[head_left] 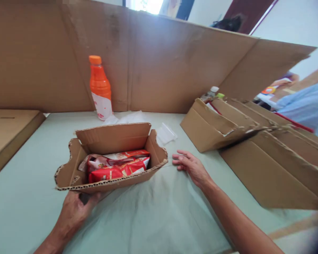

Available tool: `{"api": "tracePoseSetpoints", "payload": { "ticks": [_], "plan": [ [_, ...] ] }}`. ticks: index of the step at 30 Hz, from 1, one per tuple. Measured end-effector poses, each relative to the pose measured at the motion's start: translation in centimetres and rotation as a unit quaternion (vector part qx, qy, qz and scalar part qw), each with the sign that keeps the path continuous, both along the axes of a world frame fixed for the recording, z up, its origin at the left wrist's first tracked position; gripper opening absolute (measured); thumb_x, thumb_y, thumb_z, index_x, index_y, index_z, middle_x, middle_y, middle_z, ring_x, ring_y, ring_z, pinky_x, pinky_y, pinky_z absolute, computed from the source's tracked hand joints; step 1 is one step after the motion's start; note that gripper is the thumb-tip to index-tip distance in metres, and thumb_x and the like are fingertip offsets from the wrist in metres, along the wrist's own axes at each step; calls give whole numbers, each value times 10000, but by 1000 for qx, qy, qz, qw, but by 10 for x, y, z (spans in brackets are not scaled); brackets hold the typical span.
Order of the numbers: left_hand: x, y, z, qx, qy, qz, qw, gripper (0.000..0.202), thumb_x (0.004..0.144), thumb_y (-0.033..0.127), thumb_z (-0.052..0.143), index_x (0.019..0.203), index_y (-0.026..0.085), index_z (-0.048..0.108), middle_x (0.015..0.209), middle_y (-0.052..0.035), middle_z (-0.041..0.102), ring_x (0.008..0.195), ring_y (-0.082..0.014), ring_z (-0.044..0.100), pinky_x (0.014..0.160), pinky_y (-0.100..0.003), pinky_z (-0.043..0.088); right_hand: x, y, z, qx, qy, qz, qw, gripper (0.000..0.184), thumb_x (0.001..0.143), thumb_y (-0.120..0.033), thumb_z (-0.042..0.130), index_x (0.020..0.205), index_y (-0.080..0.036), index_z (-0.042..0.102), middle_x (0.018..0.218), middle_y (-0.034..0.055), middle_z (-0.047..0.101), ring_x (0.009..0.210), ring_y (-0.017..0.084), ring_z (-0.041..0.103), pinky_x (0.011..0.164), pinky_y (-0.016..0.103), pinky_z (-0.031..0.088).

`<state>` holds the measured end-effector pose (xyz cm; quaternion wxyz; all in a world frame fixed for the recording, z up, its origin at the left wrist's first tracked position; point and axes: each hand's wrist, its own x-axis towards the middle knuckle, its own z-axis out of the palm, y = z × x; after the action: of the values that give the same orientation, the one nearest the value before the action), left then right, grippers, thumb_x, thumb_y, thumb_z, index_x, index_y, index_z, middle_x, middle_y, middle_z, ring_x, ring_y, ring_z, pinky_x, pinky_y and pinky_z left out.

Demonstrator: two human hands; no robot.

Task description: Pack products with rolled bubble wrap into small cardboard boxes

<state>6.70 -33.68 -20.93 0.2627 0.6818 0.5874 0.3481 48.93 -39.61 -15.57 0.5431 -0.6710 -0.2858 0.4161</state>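
An open cardboard box (pixel 113 135) with a rough-cut rim stands in front of me, slightly tilted. Red snack packets (pixel 119 171) lie inside it, one partly wrapped in clear plastic. At the box's lower front left corner, my left hand (pixel 78 206) grips it, with the thumb along the front wall and the other fingers hidden beneath. My right hand (pixel 189 165) hovers just off the box's right end, its fingers stretched out and nothing in them.
An orange bottle (pixel 100 88) stands behind the box, beside crumpled clear plastic (pixel 129 117). A small clear plastic bag (pixel 166 134) lies right of it. Cardboard bins (pixel 212 123) line the right side. A flat carton (pixel 13 130) sits left, and a tall cardboard partition (pixel 169 63) closes the back.
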Motion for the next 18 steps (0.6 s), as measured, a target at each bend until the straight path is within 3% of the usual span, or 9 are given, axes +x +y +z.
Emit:
{"api": "tracePoseSetpoints", "payload": {
  "ticks": [3,7,10,13,18],
  "plan": [
    [-4,2,-2,-8,25,10,1000,542,637,674,634,869,188,699,953,-158,747,1024,-409,660,977,-569,508,7,-1,-2,49,-153,26,987,419,765,-414,695,1130,-209,664,1175,118,709,958,238,704,710,340,574],
    [-11,6,-6,-19,45,12,999,563,639,676,631,885,173,683,984,-178,752,988,-399,679,918,-544,530,23,44,0,91,-362,-30,927,443,722,-345,668,1142,-202,670,1290,138,649,1168,313,613,981,494,499],
    [-13,7,-6,-26,43,3,999,564,639,660,659,908,165,676,989,-170,757,969,-381,699,860,-494,562,33,89,2,94,-370,-63,922,356,641,-290,728,974,-171,698,1267,186,641,1225,393,556,1084,599,373],
    [-12,6,-2,-30,43,16,998,553,635,661,660,869,161,671,883,-152,760,867,-361,712,765,-457,585,40,124,12,123,-358,-77,923,136,701,-283,673,791,-181,671,1131,158,683,1144,353,591,1052,562,402],
    [-10,3,6,-8,57,4,998,455,661,616,659,797,183,673,736,-98,754,732,-318,711,647,-389,587,29,164,55,237,-327,-76,912,253,896,-343,485,996,-190,659,993,39,691,931,187,625,869,350,511]
  ]
}}
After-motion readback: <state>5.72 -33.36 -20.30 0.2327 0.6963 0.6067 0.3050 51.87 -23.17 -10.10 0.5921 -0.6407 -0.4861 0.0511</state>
